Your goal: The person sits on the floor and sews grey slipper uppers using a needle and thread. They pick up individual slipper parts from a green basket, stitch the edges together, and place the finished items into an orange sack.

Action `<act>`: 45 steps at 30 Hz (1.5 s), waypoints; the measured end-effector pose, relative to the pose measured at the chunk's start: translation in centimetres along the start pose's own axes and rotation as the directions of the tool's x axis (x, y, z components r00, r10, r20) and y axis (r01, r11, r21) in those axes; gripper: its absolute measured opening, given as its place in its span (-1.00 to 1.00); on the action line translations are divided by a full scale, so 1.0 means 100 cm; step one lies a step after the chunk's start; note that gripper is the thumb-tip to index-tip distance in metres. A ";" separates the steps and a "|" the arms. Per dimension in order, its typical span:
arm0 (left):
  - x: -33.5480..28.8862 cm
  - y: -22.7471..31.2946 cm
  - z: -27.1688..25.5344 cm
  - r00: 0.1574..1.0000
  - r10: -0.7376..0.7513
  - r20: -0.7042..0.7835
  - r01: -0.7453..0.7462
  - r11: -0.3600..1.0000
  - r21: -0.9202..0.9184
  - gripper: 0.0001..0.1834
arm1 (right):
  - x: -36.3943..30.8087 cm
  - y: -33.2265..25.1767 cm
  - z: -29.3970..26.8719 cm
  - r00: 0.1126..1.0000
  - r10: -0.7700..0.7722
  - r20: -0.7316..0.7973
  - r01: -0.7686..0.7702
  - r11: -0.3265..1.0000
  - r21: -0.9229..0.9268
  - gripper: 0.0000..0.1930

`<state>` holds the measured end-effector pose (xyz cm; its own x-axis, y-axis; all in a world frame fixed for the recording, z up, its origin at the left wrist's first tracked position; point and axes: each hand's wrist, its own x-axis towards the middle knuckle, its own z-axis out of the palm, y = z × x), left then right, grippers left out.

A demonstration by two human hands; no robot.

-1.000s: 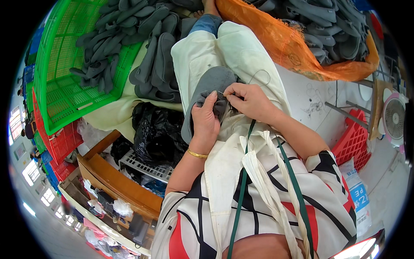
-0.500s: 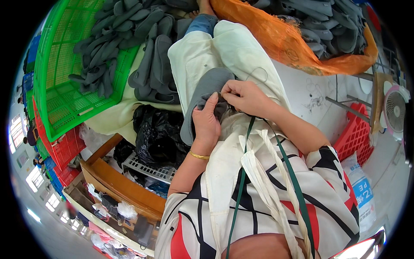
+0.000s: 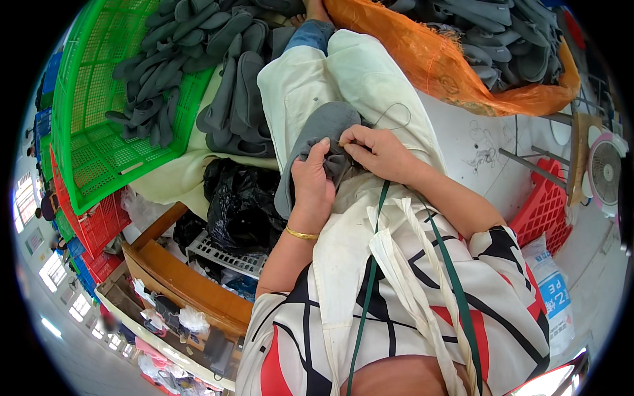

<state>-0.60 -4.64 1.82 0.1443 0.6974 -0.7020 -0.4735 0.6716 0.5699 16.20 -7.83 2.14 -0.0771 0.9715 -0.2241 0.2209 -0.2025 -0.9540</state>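
Note:
A grey felt-like slipper (image 3: 330,119) lies slantwise on my lap, over the white cloth covering my knees. My left hand (image 3: 313,181) is closed round its near part, the thumb pressing on a bunched grey piece at the opening. Close against that thumb, my right hand (image 3: 380,153) is pinched on a thin needle, only a sliver of which shows at the fingertips. A fine dark thread (image 3: 399,109) loops over the white cloth beyond my right hand. My palms and the slipper's underside are hidden.
A green plastic basket (image 3: 79,158) of grey slippers stands left, with more slippers (image 3: 247,92) beside it. An orange sack (image 3: 422,59) full of them lies far right. Black plastic bags (image 3: 244,204) and a wooden drawer (image 3: 191,284) are near left; a fan (image 3: 604,168) stands right.
The slipper and my left hand have shifted slightly to the left. My right fingers have turned a little, and the thread loop has moved slightly.

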 end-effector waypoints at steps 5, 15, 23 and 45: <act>0.004 0.001 -0.003 1.000 -0.029 -0.004 0.029 1.000 -0.010 -0.93 | -0.001 0.008 0.005 0.999 -0.049 -0.017 0.048 0.997 -0.058 -0.90; -0.007 -0.013 0.002 0.994 0.050 0.093 -0.062 0.991 0.120 -0.86 | 0.016 -0.021 0.008 0.953 0.302 0.019 -0.302 0.949 0.091 -0.86; -0.012 -0.013 -0.003 0.983 0.054 0.178 -0.095 0.968 0.231 -0.83 | 0.022 -0.020 -0.009 0.951 -0.293 -0.099 0.212 0.850 -0.481 -0.87; 0.036 0.090 0.047 0.659 -0.496 0.566 -0.707 -0.153 0.690 -0.72 | -0.009 -0.007 -0.210 0.516 0.364 -0.775 0.634 0.446 0.631 -0.77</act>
<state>-0.24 5.04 6.44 0.8213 0.2682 -0.5036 0.5701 -0.4229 0.7044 36.49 -6.01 7.21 0.7945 0.5232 -0.3084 -0.5643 0.4482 -0.6933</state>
